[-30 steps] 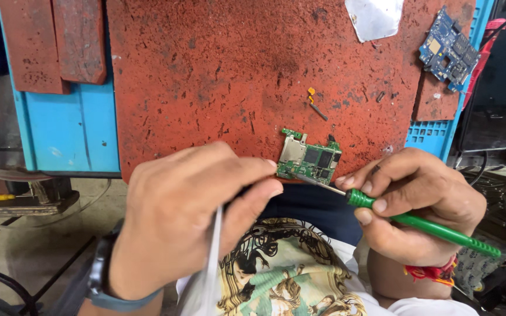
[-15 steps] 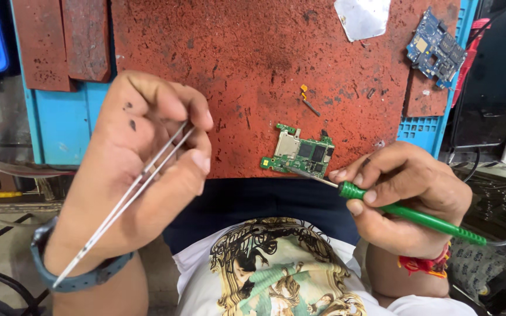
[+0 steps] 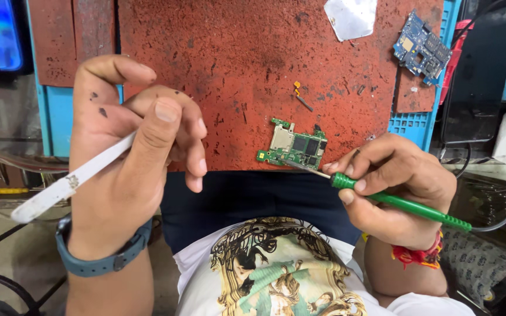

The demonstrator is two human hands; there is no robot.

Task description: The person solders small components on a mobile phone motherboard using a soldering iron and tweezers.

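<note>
A small green circuit board [image 3: 293, 147] lies near the front edge of a worn red work mat [image 3: 247, 64]. My right hand [image 3: 395, 184] grips a green-handled soldering iron [image 3: 402, 203]; its metal tip rests against the board's near edge. My left hand [image 3: 133, 149] is raised left of the board, away from it, and holds white-handled tweezers [image 3: 65, 186] whose blunt end points down to the left. A blue band sits on my left wrist, a red thread on my right.
A blue circuit board [image 3: 420, 45] lies at the mat's far right corner, a white scrap [image 3: 351, 17] at the back. A tiny yellow part and a short dark piece [image 3: 300, 96] lie mid-mat. Black device and cables crowd the right side [image 3: 475, 88].
My left hand drew away from the green board, lifted and turned over with the tweezers. My right hand kept the iron's tip at the board.
</note>
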